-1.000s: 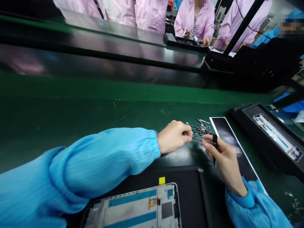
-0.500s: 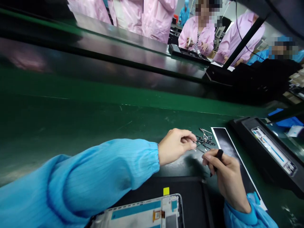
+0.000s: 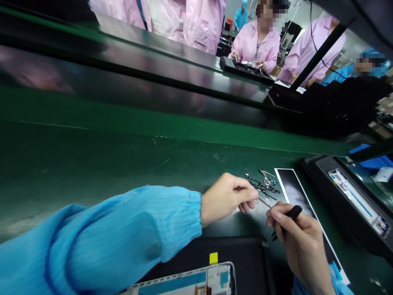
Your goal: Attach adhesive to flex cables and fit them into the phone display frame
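Note:
My left hand (image 3: pixel 231 194) is closed in a pinch above the green bench. Whatever lies between its fingertips is too small to make out. In my right hand (image 3: pixel 302 235) is a slim black tool, apparently tweezers (image 3: pixel 294 213), whose thin tip reaches toward my left fingertips. Just beyond both hands lies a loose pile of small black and silver cable-like parts (image 3: pixel 266 184). Nearer to me, a device frame (image 3: pixel 181 282) with blue strips, an orange-brown flex piece and a yellow tab (image 3: pixel 213 258) rests on a black tray (image 3: pixel 245 250); its lower part is cut off.
A white-edged black strip (image 3: pixel 296 184) lies right of the pile. Beyond it stands a black fixture (image 3: pixel 322 180) holding another device frame (image 3: pixel 357 200). A raised dark ledge (image 3: pixel 153 78) crosses behind the green bench (image 3: pixel 107 151). Several people in pink coats are on the far side.
My left hand has drawn slightly down and away from the pile, uncovering more of it. My right hand has shifted down and right, the tool's thin tip now showing between my hands.

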Tool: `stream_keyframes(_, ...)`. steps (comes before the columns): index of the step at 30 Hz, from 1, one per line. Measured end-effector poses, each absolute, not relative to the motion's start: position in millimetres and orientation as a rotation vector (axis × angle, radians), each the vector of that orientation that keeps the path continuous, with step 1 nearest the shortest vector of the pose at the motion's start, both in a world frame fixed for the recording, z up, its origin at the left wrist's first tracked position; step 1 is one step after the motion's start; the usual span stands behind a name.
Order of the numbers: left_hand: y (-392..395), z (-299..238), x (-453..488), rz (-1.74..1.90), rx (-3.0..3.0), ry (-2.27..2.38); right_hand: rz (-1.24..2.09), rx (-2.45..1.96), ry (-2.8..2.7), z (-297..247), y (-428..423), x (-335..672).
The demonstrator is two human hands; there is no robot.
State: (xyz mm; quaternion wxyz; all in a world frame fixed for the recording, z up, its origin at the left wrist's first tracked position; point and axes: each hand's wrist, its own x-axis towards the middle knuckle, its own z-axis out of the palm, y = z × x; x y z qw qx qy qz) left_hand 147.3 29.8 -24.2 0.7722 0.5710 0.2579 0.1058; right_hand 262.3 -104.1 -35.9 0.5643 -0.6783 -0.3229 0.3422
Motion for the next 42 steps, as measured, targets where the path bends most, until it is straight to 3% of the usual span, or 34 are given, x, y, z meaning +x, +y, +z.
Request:
stream_keyframes(8, 23.8, -22.2, 144.4, 0.314, 1.122, 0.196, 1.162, -1.386, -0.647, -31.2, -106.9, 267.4)
stream_keyframes(17, 16.4, -11.3, 148.1, 0.235, 0.94, 0.253, 1.237, -1.288, -0.561, -16.9, -107.7, 255.7)
stream_keyframes(25, 7.5, -6.7, 141.5, 0.178, 1.134, 0.442, 0.685, -1.513, -0.814, -32.3, -112.9, 257.5)
stream_keyframes(42, 1.4, -15.6, 142.6, 0.04, 1.098, 0.474, 0.752, -1.58, -0.838, -33.6, -114.4, 253.1)
